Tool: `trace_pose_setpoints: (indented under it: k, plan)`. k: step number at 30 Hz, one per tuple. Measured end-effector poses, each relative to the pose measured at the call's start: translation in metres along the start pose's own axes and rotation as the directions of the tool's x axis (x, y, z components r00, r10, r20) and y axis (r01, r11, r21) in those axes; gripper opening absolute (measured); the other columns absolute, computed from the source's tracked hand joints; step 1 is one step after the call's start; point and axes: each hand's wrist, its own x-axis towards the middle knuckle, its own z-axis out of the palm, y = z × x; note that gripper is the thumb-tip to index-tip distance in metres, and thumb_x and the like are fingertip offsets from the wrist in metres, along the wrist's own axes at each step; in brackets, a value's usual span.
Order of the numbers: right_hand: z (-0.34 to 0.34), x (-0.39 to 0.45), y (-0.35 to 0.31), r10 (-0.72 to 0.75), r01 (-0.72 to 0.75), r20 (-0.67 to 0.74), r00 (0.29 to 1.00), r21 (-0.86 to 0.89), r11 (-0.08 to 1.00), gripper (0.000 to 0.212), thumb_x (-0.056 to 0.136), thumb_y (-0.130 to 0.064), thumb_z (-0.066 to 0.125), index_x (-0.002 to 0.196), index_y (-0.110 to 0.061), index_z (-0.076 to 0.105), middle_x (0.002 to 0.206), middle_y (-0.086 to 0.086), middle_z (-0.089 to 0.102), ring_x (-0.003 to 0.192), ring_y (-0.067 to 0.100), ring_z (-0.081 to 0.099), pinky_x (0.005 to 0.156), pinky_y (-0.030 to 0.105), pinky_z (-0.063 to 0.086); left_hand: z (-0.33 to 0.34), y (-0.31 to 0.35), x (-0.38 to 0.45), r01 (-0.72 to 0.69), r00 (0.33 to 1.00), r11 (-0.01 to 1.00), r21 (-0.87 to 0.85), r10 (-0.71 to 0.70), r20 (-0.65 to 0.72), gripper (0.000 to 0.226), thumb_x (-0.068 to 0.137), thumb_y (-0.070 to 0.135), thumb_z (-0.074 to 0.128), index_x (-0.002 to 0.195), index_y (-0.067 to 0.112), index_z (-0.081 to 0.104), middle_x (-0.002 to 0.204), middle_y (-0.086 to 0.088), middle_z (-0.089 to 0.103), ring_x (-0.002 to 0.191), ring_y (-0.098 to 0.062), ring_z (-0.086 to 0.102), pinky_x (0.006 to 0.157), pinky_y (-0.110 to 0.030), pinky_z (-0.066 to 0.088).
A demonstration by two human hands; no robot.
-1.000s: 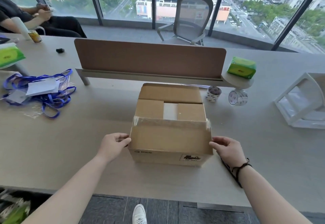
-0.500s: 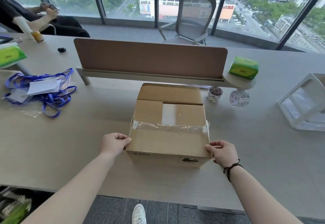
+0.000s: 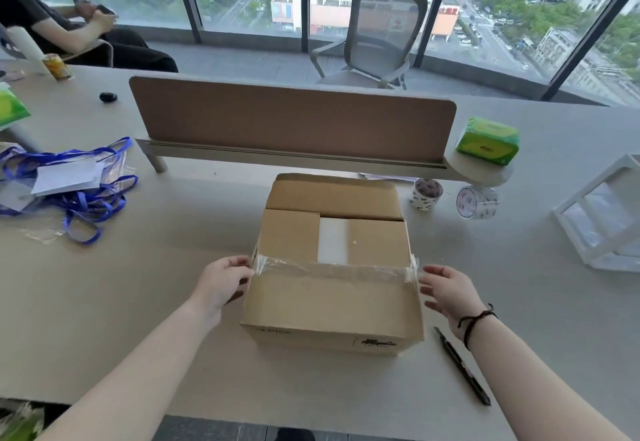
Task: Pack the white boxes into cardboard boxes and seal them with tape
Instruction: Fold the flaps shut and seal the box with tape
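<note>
A cardboard box point(image 3: 332, 302) stands on the table in front of me, its two side flaps folded in. A white box point(image 3: 333, 240) shows through the gap between them. The near flap lies almost flat, with clear tape along its far edge. My left hand point(image 3: 221, 284) touches the box's left side with loosely bent fingers. My right hand point(image 3: 446, 290) hovers just off the right side, fingers spread, holding nothing. Two tape rolls point(image 3: 426, 193) point(image 3: 476, 202) stand behind the box on the right.
A black pen or knife point(image 3: 462, 366) lies on the table by my right wrist. A desk divider point(image 3: 291, 121) stands behind the box. Blue lanyards point(image 3: 69, 184) lie at left, a white frame point(image 3: 602, 212) at right, and a green tissue pack point(image 3: 488, 140). A person sits far left.
The near flap has gone down toward the box top. Both hands have let go of the flap's corners; the right has drawn slightly away, uncovering the black pen or knife.
</note>
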Motion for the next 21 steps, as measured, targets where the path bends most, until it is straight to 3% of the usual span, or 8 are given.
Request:
trace_pose_setpoints:
  k: [3, 7, 11, 14, 17, 19, 21]
  plan:
    - [0.006, 0.016, -0.026, 0.002, -0.001, -0.052, 0.999, 0.017, 1.0, 0.021, 0.096, -0.009, 0.059, 0.116, -0.011, 0.063, 0.099, 0.009, 0.066, 0.086, 0.022, 0.059, 0.078, 0.038, 0.049, 0.01, 0.029, 0.027, -0.014, 1.0, 0.999, -0.03, 0.014, 0.005, 0.024, 0.089, -0.001, 0.057, 0.109, 0.008, 0.067, 0.087, -0.006, 0.067, 0.075, -0.023, 0.055, 0.073, -0.033, 0.049]
    - [0.02, 0.042, -0.062, 0.002, -0.001, -0.069, 0.998, 0.011, 1.0, 0.018, 0.101, -0.016, 0.053, 0.116, -0.013, 0.061, 0.106, 0.007, 0.065, 0.095, 0.022, 0.056, 0.084, 0.04, 0.048, 0.026, 0.065, 0.067, -0.054, 0.995, 0.997, 0.048, 0.05, 0.083, 0.017, 0.096, 0.022, 0.061, 0.1, 0.011, 0.073, 0.098, 0.0, 0.073, 0.092, -0.023, 0.062, 0.086, -0.037, 0.048]
    - [0.039, 0.061, -0.079, 0.079, -0.079, -0.008, 0.997, 0.031, 0.996, 0.021, 0.103, -0.027, 0.05, 0.104, -0.014, 0.066, 0.097, 0.0, 0.063, 0.09, 0.02, 0.056, 0.082, 0.037, 0.043, 0.036, 0.08, 0.096, -0.015, 0.988, 0.996, 0.089, 0.002, 0.154, 0.028, 0.099, 0.036, 0.059, 0.113, 0.016, 0.072, 0.112, 0.0, 0.075, 0.107, -0.022, 0.067, 0.097, -0.039, 0.05]
    - [0.051, 0.073, -0.088, 0.135, -0.134, -0.026, 0.99, 0.054, 0.99, 0.027, 0.103, -0.037, 0.05, 0.112, -0.016, 0.063, 0.102, 0.0, 0.062, 0.092, 0.019, 0.057, 0.085, 0.038, 0.044, 0.042, 0.088, 0.107, -0.015, 0.983, 0.999, 0.05, 0.005, 0.185, 0.031, 0.1, 0.04, 0.056, 0.117, 0.018, 0.072, 0.114, 0.002, 0.075, 0.103, -0.018, 0.069, 0.082, -0.033, 0.05]
    - [0.054, 0.084, -0.089, 0.191, -0.186, -0.037, 0.981, 0.11, 0.976, 0.039, 0.1, -0.045, 0.049, 0.119, -0.014, 0.064, 0.107, 0.004, 0.062, 0.097, 0.025, 0.056, 0.086, 0.04, 0.047, 0.047, 0.094, 0.11, -0.007, 0.979, 1.0, -0.028, 0.013, 0.203, 0.035, 0.107, 0.041, 0.044, 0.104, 0.02, 0.072, 0.092, 0.008, 0.076, 0.083, -0.01, 0.07, 0.071, -0.031, 0.047]
    - [0.051, 0.085, -0.089, 0.209, -0.206, -0.001, 0.978, 0.163, 0.965, 0.043, 0.1, -0.048, 0.045, 0.118, -0.014, 0.066, 0.099, 0.005, 0.061, 0.091, 0.024, 0.053, 0.078, 0.038, 0.045, 0.045, 0.092, 0.112, -0.009, 0.982, 0.998, -0.055, 0.019, 0.187, 0.04, 0.108, 0.046, 0.037, 0.105, 0.023, 0.069, 0.101, 0.003, 0.073, 0.095, -0.017, 0.067, 0.078, -0.034, 0.047]
    - [0.045, 0.083, -0.087, 0.201, -0.204, 0.037, 0.979, 0.183, 0.962, 0.046, 0.101, -0.054, 0.042, 0.113, -0.018, 0.067, 0.1, 0.004, 0.067, 0.094, 0.024, 0.057, 0.08, 0.04, 0.047, 0.04, 0.09, 0.11, -0.014, 0.988, 0.996, -0.088, 0.027, 0.152, 0.04, 0.109, 0.046, 0.033, 0.109, 0.022, 0.066, 0.112, 0.0, 0.073, 0.101, -0.019, 0.065, 0.086, -0.037, 0.048]
